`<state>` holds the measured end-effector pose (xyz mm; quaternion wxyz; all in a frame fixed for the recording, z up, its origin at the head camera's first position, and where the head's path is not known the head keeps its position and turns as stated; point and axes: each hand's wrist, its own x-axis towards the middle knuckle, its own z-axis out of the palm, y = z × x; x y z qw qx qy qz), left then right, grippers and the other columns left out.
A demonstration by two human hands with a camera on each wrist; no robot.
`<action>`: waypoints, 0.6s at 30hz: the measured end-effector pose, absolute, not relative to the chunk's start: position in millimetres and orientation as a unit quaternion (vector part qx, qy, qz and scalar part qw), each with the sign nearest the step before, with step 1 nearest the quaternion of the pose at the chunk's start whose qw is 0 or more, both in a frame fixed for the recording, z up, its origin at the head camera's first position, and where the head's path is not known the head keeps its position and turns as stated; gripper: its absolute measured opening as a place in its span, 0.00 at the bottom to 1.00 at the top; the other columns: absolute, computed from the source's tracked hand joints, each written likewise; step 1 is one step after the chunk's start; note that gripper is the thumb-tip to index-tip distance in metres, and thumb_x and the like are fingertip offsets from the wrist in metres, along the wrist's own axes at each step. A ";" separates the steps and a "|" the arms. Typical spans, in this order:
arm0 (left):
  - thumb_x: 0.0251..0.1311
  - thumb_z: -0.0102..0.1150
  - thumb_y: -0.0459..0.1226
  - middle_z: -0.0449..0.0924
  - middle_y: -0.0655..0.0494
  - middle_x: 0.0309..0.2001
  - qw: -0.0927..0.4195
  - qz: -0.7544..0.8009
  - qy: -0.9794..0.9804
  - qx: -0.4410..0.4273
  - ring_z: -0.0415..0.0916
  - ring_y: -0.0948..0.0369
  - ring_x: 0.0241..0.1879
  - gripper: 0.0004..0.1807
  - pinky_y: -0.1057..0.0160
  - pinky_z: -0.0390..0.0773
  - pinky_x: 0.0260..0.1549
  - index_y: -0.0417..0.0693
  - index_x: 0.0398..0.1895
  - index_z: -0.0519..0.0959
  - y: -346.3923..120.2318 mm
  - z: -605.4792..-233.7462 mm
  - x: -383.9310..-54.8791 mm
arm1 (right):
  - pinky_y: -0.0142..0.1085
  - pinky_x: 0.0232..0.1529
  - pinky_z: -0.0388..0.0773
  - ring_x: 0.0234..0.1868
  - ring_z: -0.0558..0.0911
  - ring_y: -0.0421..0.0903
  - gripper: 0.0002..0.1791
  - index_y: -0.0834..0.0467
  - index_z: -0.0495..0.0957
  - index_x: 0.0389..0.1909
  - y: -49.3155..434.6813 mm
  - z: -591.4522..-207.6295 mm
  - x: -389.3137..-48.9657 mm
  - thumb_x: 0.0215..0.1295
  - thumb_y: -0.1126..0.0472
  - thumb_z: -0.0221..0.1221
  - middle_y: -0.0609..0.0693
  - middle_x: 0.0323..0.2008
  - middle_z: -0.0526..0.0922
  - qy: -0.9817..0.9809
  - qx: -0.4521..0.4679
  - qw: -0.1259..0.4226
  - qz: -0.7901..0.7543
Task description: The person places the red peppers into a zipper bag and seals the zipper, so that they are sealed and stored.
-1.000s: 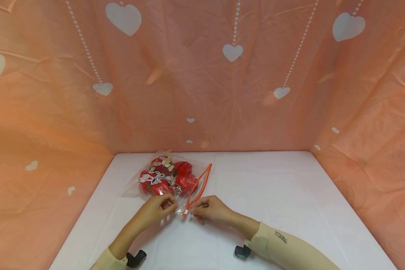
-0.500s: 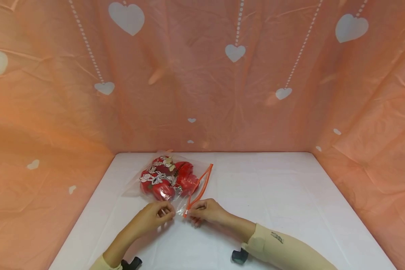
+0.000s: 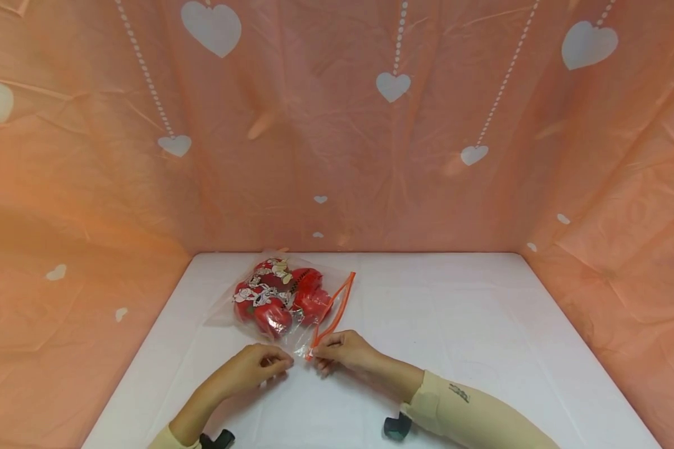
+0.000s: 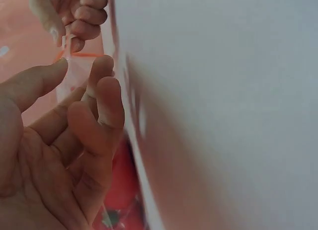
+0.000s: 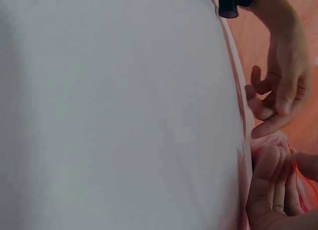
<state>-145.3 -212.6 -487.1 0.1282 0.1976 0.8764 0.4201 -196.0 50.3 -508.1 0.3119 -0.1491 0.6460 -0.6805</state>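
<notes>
A clear zip bag (image 3: 213, 317) with printed cartoon figures lies on the table's far left part. Several glossy red rounded things (image 3: 272, 318) fill it, one with a green spot like a stem. Its orange zip strip (image 3: 342, 305) runs along the right side, slightly spread toward the middle. My right hand (image 3: 345, 349) pinches the near end of that strip, at its white slider, between thumb and fingers. Just left of this corner is my left hand (image 3: 253, 368), fingers loosely bent. The left wrist view shows its thumb and fingers (image 4: 109, 101) apart, holding nothing.
A white-covered table (image 3: 455, 324) stands against a peach curtain (image 3: 359, 156) printed with white hearts, which encloses the back and both sides. Dark wrist-camera mounts (image 3: 397, 427) hang under both sleeves near the front.
My left hand has drawn back toward the front, away from the bag. My right hand has come left onto the slider end and now pinches it. The bag stays nearly in place.
</notes>
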 end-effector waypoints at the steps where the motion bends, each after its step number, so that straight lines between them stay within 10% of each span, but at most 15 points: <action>1: 0.74 0.66 0.41 0.89 0.59 0.35 0.136 0.427 0.873 0.194 0.80 0.66 0.31 0.12 0.66 0.80 0.30 0.42 0.49 0.89 -212.6 -488.7 -145.4 | 0.35 0.36 0.87 0.27 0.86 0.40 0.10 0.77 0.82 0.43 50.3 -508.1 -195.9 0.75 0.70 0.63 0.52 0.28 0.89 0.642 -0.145 0.316 -0.684; 18: 0.79 0.58 0.34 0.86 0.49 0.40 0.204 0.640 0.734 0.097 0.81 0.60 0.37 0.19 0.65 0.85 0.33 0.22 0.58 0.76 -192.5 -505.2 -148.0 | 0.33 0.36 0.86 0.30 0.85 0.39 0.04 0.66 0.85 0.39 49.0 -505.8 -195.0 0.74 0.71 0.62 0.49 0.27 0.87 0.608 -0.105 0.330 -0.714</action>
